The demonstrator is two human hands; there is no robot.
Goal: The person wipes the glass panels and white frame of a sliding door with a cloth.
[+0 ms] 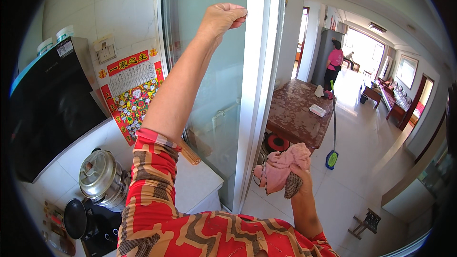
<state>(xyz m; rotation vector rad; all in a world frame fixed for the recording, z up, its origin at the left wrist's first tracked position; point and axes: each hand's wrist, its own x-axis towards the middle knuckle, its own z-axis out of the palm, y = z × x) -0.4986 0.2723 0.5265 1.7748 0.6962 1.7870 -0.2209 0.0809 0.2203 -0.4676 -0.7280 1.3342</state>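
Note:
My left hand [225, 17] is raised high, its thumb and curled fingers closed at the edge of the white frame [255, 78] of a glass door. Nothing shows between the fingers, and whether they press on the frame is hard to tell. Behind that forearm is the glass door panel [210, 89]. Lower down, my right hand [301, 178] is closed around a bunched pink cloth [282, 167] with a dark patterned edge. The cloth hangs to the right of the door frame, in front of the brown patterned table [296, 103].
A mop [334, 125] leans against the table, which carries a white packet [317, 110]. A small stool [367, 221] stands on the floor. To the left are a range hood [53, 110], a steamer pot [98, 175] and a black pan [75, 218]. A person [334, 62] stands by a tall grey refrigerator [321, 57].

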